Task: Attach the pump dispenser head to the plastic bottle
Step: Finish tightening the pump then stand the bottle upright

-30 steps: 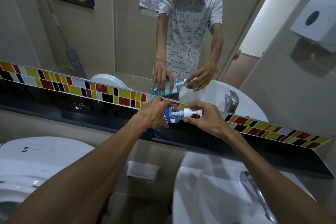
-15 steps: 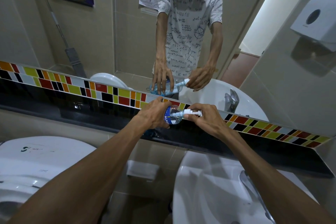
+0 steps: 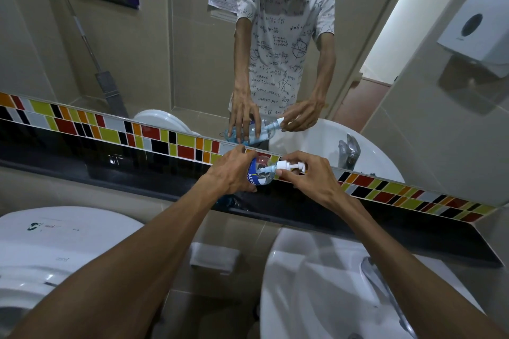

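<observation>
A clear plastic bottle (image 3: 260,172) with a blue label stands on the dark ledge below the mirror, tilted toward the right. My left hand (image 3: 231,173) wraps around its body from the left. A white pump dispenser head (image 3: 289,166) sits at the bottle's neck, nozzle pointing right. My right hand (image 3: 308,173) pinches the pump's collar between thumb and fingers. The mirror above repeats both hands and the bottle.
A dark ledge (image 3: 385,226) runs under a strip of coloured tiles (image 3: 110,132). A white sink (image 3: 316,292) with a chrome tap (image 3: 382,283) lies below right, a toilet cistern lid (image 3: 55,239) below left. A paper dispenser (image 3: 479,30) hangs on the right wall.
My right hand has shifted its fingers on the pump collar, turning slightly. The bottle and my left hand stay where they were.
</observation>
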